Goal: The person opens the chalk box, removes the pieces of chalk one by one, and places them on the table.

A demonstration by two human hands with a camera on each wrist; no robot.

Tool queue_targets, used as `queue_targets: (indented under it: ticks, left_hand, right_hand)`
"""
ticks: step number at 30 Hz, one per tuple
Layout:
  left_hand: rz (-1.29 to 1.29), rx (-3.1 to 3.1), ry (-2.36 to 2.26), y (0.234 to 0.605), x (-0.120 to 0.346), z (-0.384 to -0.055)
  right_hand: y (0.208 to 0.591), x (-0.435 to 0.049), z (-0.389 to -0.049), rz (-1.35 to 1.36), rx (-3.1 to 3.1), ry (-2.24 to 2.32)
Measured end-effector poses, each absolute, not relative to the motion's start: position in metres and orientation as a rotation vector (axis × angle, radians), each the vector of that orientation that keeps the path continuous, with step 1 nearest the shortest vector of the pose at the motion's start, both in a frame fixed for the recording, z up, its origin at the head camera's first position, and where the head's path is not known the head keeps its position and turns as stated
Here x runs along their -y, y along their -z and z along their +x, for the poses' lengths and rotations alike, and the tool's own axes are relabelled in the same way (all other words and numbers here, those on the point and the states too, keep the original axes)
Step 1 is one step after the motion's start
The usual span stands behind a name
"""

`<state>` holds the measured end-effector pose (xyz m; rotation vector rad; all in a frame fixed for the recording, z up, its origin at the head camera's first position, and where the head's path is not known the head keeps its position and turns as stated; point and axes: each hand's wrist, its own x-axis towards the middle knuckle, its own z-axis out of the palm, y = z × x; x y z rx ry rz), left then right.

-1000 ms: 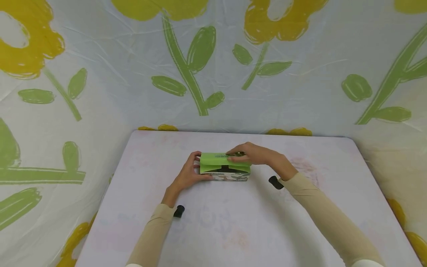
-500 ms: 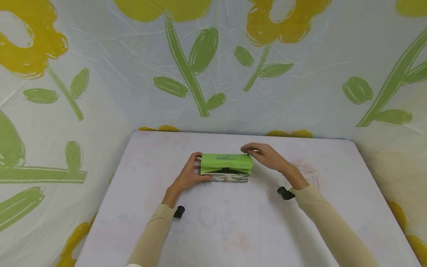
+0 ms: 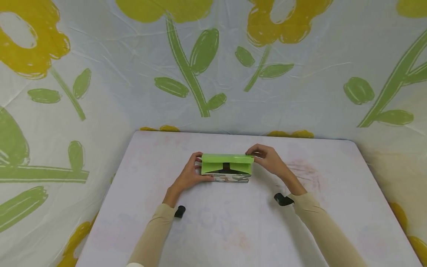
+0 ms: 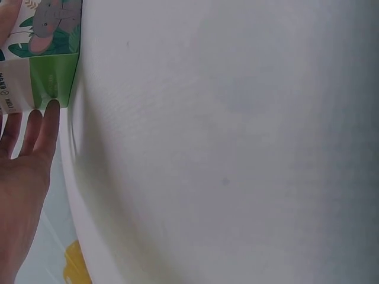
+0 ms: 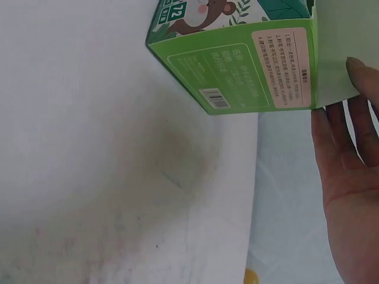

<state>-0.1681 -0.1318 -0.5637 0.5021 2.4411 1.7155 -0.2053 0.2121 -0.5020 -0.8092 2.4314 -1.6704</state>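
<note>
A green cardboard box (image 3: 231, 178) with cartoon animals on its front stands on the table, its lid (image 3: 213, 158) partly lifted and the dark inside showing through the front gap. My left hand (image 3: 188, 175) holds the box's left end, thumb along the front and fingers around the side. At the lid's right edge, my right hand (image 3: 269, 158) pinches the flap between thumb and fingers; the right wrist view shows the thumb on its pale inner face. Printed text and a barcode cover the box's green end panel (image 5: 237, 77). The contents are too dark to tell.
The pale table (image 3: 207, 230) carries faint coloured smudges. Behind it hangs a cloth (image 3: 140, 48) printed with yellow flowers and green leaves, which also covers both sides. Black wrist devices (image 3: 283, 199) sit at both cuffs.
My right hand slid from the lid's top to its right edge and took hold there. The lid has tilted up and back, widening the front gap. My left hand stays put.
</note>
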Motion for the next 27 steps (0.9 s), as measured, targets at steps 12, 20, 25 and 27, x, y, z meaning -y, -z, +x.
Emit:
queue_targets:
  ticks: [12,20,25,27]
  left_hand:
    - [0.462,-2.432,-1.721,0.564,0.131,-0.169]
    - [0.487,-2.436,-1.729,0.568,0.131,-0.171]
    - [0.471,-2.436,-1.723,0.568,0.131,-0.171]
    - [0.461,-2.436,-1.724,0.568,0.131,-0.171]
  right_hand:
    - [0.504,-0.198,-0.212,-0.456,-2.498,1.872]
    - [0.513,-0.193,-0.217,-0.171,-2.476,1.932]
    - [0.517,-0.189,-0.220,-0.055,-2.468,1.909]
    - [0.518,-0.187,-0.221,-0.025,-2.463,1.895]
